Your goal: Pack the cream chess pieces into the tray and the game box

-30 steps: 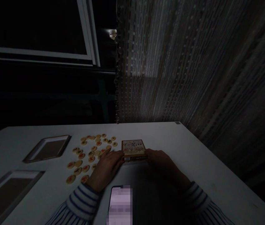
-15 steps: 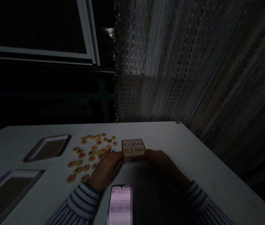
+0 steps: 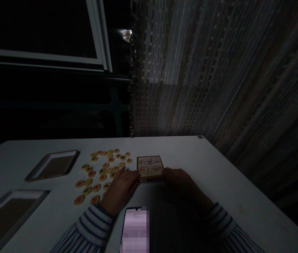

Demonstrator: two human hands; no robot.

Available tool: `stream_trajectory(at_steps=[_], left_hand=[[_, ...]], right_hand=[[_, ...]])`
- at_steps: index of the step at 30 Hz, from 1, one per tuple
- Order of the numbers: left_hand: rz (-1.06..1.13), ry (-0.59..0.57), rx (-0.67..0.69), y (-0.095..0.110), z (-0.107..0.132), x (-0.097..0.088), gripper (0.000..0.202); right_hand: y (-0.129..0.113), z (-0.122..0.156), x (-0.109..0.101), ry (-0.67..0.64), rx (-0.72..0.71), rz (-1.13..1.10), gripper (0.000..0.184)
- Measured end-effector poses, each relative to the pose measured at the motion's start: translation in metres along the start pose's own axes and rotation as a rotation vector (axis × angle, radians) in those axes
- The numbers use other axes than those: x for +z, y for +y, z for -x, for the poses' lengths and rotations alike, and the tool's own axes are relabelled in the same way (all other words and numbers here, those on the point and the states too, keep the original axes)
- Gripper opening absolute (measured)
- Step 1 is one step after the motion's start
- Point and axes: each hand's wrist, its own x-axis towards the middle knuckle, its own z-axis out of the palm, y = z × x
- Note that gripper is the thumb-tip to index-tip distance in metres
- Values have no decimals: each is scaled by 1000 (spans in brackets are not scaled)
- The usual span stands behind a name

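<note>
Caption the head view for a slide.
Both hands, left hand and right hand, grip a small printed box on a white table, beside scattered round game pieces.

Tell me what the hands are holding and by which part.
Both hands grip the small box on the table: left hand at its left edge, right hand at its right edge.
</note>
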Motion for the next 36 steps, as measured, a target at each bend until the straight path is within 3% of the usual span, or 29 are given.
stream_trajectory(at_steps=[26, 29, 36], left_hand=[[-11, 34, 27, -3, 2, 7, 24], [-3, 61, 46, -4, 2, 9, 28], [8, 44, 57, -2, 0, 10, 34]], right_hand=[[-5, -6, -3, -125, 102, -60, 19], [-3, -6, 3, -122, 136, -95, 20], [-4, -3, 2, -40, 50, -9, 21]])
